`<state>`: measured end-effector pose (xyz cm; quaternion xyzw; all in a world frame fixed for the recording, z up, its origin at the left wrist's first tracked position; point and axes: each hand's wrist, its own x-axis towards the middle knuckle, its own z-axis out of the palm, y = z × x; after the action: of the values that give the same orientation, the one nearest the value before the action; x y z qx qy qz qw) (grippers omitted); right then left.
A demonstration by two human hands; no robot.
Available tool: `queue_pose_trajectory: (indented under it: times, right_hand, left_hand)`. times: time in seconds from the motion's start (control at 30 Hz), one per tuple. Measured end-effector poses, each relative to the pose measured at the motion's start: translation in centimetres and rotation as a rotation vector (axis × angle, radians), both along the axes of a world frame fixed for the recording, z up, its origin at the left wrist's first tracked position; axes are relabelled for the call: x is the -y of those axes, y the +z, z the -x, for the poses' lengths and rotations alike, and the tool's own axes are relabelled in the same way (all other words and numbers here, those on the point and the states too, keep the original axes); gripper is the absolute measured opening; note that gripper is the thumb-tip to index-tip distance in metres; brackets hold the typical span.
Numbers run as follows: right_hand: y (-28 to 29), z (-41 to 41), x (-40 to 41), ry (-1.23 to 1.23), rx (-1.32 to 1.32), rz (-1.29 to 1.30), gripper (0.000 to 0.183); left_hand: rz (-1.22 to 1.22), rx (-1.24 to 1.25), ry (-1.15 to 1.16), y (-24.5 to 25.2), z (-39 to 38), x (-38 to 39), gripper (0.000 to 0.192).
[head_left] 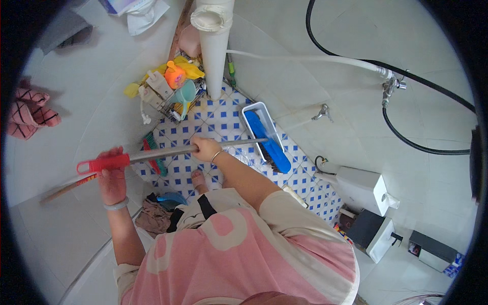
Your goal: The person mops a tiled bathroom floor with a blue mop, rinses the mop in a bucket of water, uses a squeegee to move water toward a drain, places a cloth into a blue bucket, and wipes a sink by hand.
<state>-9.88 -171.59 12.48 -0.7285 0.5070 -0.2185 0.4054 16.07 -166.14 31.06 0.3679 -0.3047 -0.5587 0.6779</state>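
A long-handled broom with a blue head (267,141) and dark bristles lies over a white rectangular tub (256,107) on the tiled floor. Water from a wall tap (322,113) runs towards the broom head. My left hand (111,167) is at the broom's red end grip (110,164), its fingers around it. Farther down, my right hand (205,148) is closed on the grey metal handle (164,153). Below the handle's middle stands a second broom with a red and green head (155,156); a wooden handle (68,188) with a red label shows at left.
A wire rack (173,114) holds a teal dipper (187,93) and an orange toy (175,77) beside a white pipe (214,57). Black hoses (415,146) hang on the right wall. A toilet (360,187) and a washbasin (381,238) stand at right; cloth (152,219) lies by my legs.
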Motion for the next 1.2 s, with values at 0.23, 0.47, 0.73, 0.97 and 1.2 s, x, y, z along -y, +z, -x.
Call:
queue_pose_trajectory:
  times: [0.23,0.47,0.73,0.97,1.2]
  right_hand:
    - [1.1,3.4,-1.9,0.352,-0.306,-0.178,0.024]
    - [-1.8,8.1,-5.2,0.407,-0.349,-0.232,0.024]
    - [4.5,9.8,-6.7,0.484,-0.347,-0.221,0.022]
    - [-1.0,10.2,-6.1,0.280,-0.287,-0.172,0.020]
    - [6.8,10.6,-7.1,0.383,-0.216,-0.233,0.024]
  left_hand:
    - [0.006,0.358,-0.109,2.0,3.1,-1.0,0.019]
    - [-0.158,0.262,-0.053,-2.6,6.5,-4.9,0.009]
    - [0.064,0.384,-0.294,5.1,7.6,-6.5,0.016]
    - [-0.094,0.424,-0.287,3.3,9.1,-4.6,0.019]
    - [0.113,0.466,-0.315,9.3,8.6,-6.4,0.007]
